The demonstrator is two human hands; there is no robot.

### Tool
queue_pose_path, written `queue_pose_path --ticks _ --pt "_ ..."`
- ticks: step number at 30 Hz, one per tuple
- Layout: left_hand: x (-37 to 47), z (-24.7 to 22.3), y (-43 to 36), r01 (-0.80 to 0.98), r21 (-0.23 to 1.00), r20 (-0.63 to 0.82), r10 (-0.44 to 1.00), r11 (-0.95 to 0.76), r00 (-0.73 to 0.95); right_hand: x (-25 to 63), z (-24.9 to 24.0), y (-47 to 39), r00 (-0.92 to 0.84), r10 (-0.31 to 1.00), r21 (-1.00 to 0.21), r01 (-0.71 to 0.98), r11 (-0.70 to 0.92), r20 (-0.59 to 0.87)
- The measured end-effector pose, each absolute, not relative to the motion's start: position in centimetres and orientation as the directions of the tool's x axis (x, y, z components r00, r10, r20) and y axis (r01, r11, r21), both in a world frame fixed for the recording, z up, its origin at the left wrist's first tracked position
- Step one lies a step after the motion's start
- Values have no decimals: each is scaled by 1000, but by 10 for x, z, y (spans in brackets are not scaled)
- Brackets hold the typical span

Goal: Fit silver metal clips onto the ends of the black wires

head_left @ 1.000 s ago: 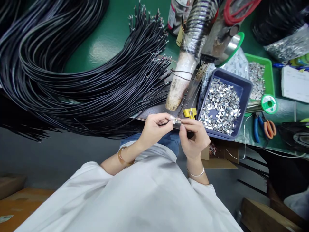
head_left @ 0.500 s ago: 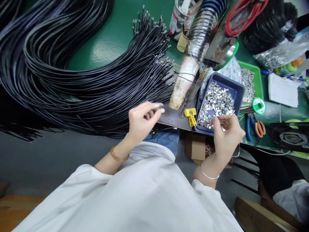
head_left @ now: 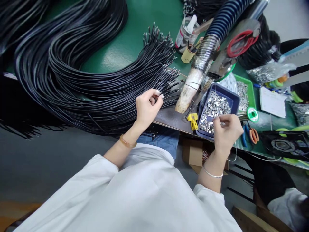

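Observation:
My left hand (head_left: 148, 109) is closed in a pinch at the near edge of a large bundle of black cables (head_left: 106, 83), its fingertips among the cables near their stripped ends. A black cable appears to be between the fingers, partly hidden by them. My right hand (head_left: 227, 132) is closed too, thumb against forefinger, over the near right part of a dark blue tray (head_left: 233, 96). Small shiny metal pieces (head_left: 216, 104) fill much of that tray. Whatever the right fingertips hold is too small to make out.
Left of the tray are a yellow clip (head_left: 192, 121) and a ribbed hose (head_left: 225, 19) with a white, stained end. A green tray (head_left: 251, 96), solder spool (head_left: 252, 114), orange-handled tool (head_left: 254, 135) and notepad (head_left: 272, 101) lie to the right. A person's sleeve (head_left: 288, 203) shows lower right.
My left hand has moved up from the table edge to the cables, and its fingertips have closed. My right hand stays pinched over the tray. The whole view has shifted slightly.

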State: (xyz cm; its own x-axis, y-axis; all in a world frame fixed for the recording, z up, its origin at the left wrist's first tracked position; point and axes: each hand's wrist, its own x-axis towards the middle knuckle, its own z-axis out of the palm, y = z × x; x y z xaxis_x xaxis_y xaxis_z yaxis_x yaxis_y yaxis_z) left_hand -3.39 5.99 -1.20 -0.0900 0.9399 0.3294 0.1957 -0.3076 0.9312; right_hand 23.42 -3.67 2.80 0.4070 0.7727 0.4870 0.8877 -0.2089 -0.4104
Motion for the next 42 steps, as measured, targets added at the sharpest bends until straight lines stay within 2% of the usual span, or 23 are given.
queue_pose_path --ticks 1,2,3,5,6,9,11,14,17,19,22,27,33,39,42 --pt "-34 -9 54 68 965 259 960 -253 -104 231 30 -40 432 720 -440 877 -195 543" --pt "-33 -5 47 -42 978 202 978 -205 -51 227 32 -44 459 676 -474 861 -181 576" --pt "-32 -1 38 -113 980 173 982 -164 78 222 35 -48 486 647 -517 841 -163 588" --pt "-28 4 19 -179 975 181 935 -131 306 209 39 -56 526 643 -627 773 -90 556" --pt "-25 5 10 -196 969 214 914 -153 345 201 40 -59 533 664 -688 725 -39 524" --pt "-14 1 -8 -112 957 288 904 -266 314 176 38 -64 477 766 -804 589 84 431" --pt "-8 -4 -11 -50 954 297 902 -296 313 161 32 -65 410 804 -804 579 136 431" --pt "-8 -6 -7 -18 980 185 870 -199 458 149 22 -63 352 774 -724 663 192 527" --pt "-11 -1 -2 -52 997 77 831 -57 551 146 15 -59 329 830 -778 601 184 451" --pt "-12 2 -1 -73 997 55 826 -16 561 148 12 -57 308 881 -838 522 159 359" --pt "-12 2 -1 -44 998 67 826 -51 559 151 10 -55 269 915 -871 469 147 299" --pt "-10 0 -3 48 978 142 819 -202 556 155 10 -58 238 926 -864 481 150 294" --pt "-9 -3 -1 61 934 264 792 -353 551 158 12 -62 221 928 -856 493 159 300" --pt "-5 -10 -6 115 784 488 720 -610 494 157 10 -63 243 936 -892 432 132 256" --pt "-3 -10 -12 112 819 478 776 -563 411 150 7 -64 278 925 -934 317 165 258"
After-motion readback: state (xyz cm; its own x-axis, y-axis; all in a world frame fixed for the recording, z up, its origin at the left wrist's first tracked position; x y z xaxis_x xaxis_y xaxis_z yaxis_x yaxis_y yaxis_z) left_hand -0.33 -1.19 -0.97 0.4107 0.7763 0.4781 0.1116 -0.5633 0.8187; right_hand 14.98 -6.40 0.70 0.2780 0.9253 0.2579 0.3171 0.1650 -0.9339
